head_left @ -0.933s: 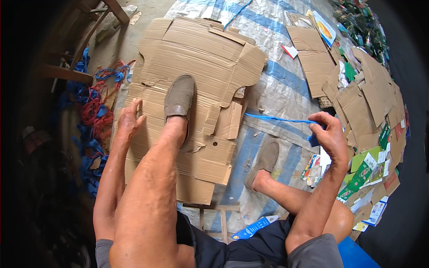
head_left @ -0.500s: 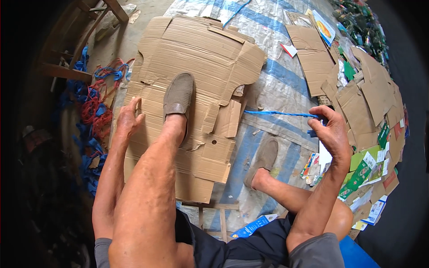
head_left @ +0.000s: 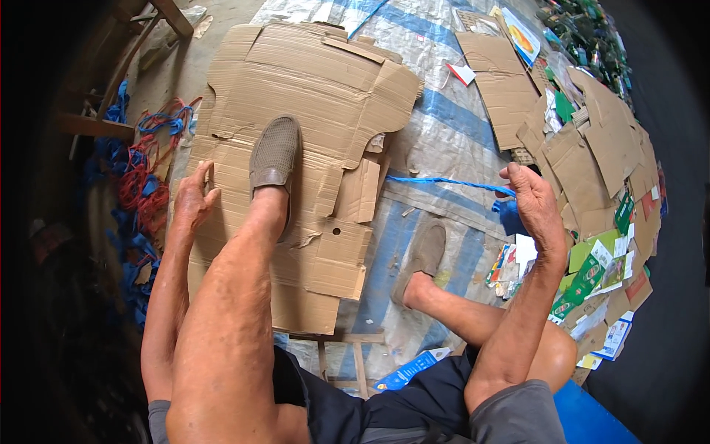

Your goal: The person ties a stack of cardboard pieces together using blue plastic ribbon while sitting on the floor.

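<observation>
A stack of flattened brown cardboard (head_left: 318,81) lies in front of me, with my left shoe (head_left: 275,152) planted on top. My left hand (head_left: 194,198) rests by the stack's left edge, thumb and forefinger apart, with no object visible between them. On the other side, my right hand (head_left: 531,200) is closed round a twisted blue plastic cord (head_left: 451,181). The cord runs nearly straight from the stack's right side to my fingers. A bunched blue end (head_left: 509,218) hangs below that hand.
Red and blue cords (head_left: 151,174) lie tangled on the left near a wooden frame (head_left: 96,126). Loose cardboard and packaging (head_left: 584,163) form a pile on the right, with bottles (head_left: 592,48) beyond. A striped tarp (head_left: 436,140) covers the floor. My right shoe (head_left: 427,248) stands on it.
My right hand has turned and risen slightly, its fingers wrapping further round the blue cord. More of the bunched end shows. The whole view has shifted a little; my left hand stays by the cardboard.
</observation>
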`<state>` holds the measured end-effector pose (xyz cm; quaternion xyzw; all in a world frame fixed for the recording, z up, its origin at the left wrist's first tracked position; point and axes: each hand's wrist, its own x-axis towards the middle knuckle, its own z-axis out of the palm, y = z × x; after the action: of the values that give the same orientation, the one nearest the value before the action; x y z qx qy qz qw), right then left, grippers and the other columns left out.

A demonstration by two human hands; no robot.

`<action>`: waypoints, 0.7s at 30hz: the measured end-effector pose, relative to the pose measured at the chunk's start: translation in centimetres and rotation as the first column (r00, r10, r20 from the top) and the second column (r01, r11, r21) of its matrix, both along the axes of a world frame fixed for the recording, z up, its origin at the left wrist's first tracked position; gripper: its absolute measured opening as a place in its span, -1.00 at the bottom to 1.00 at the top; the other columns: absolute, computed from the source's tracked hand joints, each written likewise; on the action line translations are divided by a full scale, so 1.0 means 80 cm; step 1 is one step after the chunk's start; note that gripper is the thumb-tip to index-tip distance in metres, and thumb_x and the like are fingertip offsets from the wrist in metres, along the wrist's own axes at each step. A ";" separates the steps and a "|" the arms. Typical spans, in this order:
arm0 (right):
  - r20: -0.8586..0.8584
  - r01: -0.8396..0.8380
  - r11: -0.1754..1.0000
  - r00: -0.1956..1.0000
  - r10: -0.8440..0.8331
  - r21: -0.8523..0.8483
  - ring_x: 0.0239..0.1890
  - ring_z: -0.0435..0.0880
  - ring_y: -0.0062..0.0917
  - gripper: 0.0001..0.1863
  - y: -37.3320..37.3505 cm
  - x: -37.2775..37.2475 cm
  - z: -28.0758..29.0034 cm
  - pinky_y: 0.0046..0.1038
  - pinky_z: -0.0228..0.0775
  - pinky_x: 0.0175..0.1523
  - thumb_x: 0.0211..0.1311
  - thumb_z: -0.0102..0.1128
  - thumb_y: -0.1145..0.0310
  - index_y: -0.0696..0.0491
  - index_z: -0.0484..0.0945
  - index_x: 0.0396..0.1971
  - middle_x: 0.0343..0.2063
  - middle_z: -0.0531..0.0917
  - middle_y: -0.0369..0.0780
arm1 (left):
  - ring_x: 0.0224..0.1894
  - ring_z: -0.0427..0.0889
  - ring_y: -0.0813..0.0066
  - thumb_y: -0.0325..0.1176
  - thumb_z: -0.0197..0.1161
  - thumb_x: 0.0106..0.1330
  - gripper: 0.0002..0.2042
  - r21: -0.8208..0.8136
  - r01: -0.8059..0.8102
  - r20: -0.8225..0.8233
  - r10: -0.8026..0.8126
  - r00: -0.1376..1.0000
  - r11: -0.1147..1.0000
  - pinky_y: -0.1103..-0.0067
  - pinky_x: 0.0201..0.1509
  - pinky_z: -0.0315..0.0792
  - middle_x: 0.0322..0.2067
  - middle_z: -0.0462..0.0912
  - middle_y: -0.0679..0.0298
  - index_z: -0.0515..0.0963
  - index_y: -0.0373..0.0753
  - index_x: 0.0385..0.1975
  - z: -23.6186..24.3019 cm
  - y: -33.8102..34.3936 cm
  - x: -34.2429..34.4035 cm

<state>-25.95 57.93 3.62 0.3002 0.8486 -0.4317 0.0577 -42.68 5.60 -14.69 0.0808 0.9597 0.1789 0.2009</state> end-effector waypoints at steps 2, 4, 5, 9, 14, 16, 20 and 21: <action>-0.066 -0.003 0.998 0.998 0.000 -0.058 -0.32 0.64 -0.61 -0.75 -0.004 0.004 0.007 -0.54 0.47 -0.18 0.36 0.17 0.33 0.25 0.62 -0.23 -0.40 0.64 -0.27 | 0.28 0.43 -0.08 -0.47 0.38 0.13 -0.33 0.002 0.016 -0.034 -0.016 0.999 1.000 0.29 0.30 0.37 0.29 0.37 -0.11 0.35 -0.07 0.31 -0.001 -0.001 0.001; -0.056 -0.013 0.997 0.998 0.009 -0.077 -0.32 0.64 -0.63 -0.81 -0.004 0.006 0.013 -0.56 0.46 -0.18 0.27 0.17 0.48 0.23 0.61 -0.18 -0.39 0.65 -0.29 | 0.28 0.44 -0.07 -0.47 0.38 0.13 -0.34 0.000 0.029 -0.044 -0.029 0.999 1.000 0.29 0.30 0.37 0.29 0.38 -0.11 0.36 -0.07 0.31 -0.005 -0.005 0.001; -0.020 -0.063 0.995 0.998 0.061 -0.074 -0.30 0.65 -0.64 -0.80 -0.005 0.007 0.014 -0.58 0.45 -0.16 0.23 0.19 0.51 0.23 0.61 -0.16 -0.38 0.66 -0.29 | 0.27 0.44 -0.07 -0.46 0.39 0.12 -0.34 -0.006 0.039 -0.054 -0.039 0.998 0.999 0.30 0.30 0.37 0.28 0.39 -0.11 0.37 -0.07 0.30 -0.006 -0.009 0.001; -0.052 -0.088 0.987 0.995 0.082 -0.138 -0.20 0.68 -0.65 -0.74 -0.020 0.005 0.038 -0.60 0.48 -0.08 0.15 0.17 0.62 0.24 0.60 -0.13 -0.33 0.68 -0.28 | 0.13 0.60 0.00 -0.43 0.38 0.16 -0.41 -0.051 0.044 0.202 -0.033 0.979 0.998 0.28 0.19 0.48 0.19 0.52 -0.06 0.42 -0.18 0.25 0.041 0.011 -0.032; -0.142 -0.155 0.964 0.982 0.126 -0.217 -0.15 0.69 -0.64 -0.73 -0.072 -0.013 0.063 -0.58 0.50 -0.01 0.17 0.10 0.68 0.24 0.60 -0.12 -0.26 0.69 -0.25 | -0.07 0.71 0.21 -0.34 0.31 0.32 -0.54 0.393 0.209 -0.027 -0.217 0.976 0.895 0.40 -0.03 0.63 0.13 0.58 0.03 0.45 -0.19 0.23 0.118 0.132 -0.037; -0.195 -0.217 0.946 0.966 0.172 -0.242 -0.17 0.68 -0.64 -0.74 -0.088 -0.017 0.065 -0.57 0.51 -0.05 0.19 0.08 0.69 0.22 0.61 -0.12 -0.29 0.70 -0.26 | -0.19 0.69 0.46 -0.36 0.29 0.36 -0.49 0.687 0.179 0.163 -0.390 0.906 0.704 0.52 -0.19 0.62 0.16 0.54 0.07 0.37 -0.15 0.30 0.156 0.217 -0.018; -0.214 -0.288 0.924 0.948 0.237 -0.252 -0.20 0.67 -0.65 -0.71 -0.114 -0.027 0.067 -0.57 0.49 -0.10 0.17 0.08 0.69 0.17 0.61 -0.12 -0.31 0.71 -0.24 | -0.43 0.56 0.58 -0.37 0.26 0.39 -0.65 0.829 0.266 0.163 -0.668 0.726 0.491 0.54 -0.40 0.48 -0.36 0.63 0.28 0.47 -0.20 0.15 0.203 0.310 0.029; -0.264 -0.323 0.921 0.928 0.264 -0.217 -0.21 0.66 -0.66 -0.72 -0.113 -0.027 0.060 -0.57 0.49 -0.10 0.17 0.08 0.69 0.18 0.62 -0.14 -0.32 0.70 -0.25 | -0.48 0.52 0.60 -0.37 0.24 0.40 -0.72 0.843 0.294 0.131 -0.702 0.700 0.450 0.54 -0.42 0.45 -0.47 0.61 0.33 0.51 -0.23 0.07 0.203 0.319 0.039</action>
<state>-28.12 48.92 8.44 0.1069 0.8220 -0.5560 0.0622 -39.52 31.13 1.58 0.4017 0.6353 0.5137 0.4137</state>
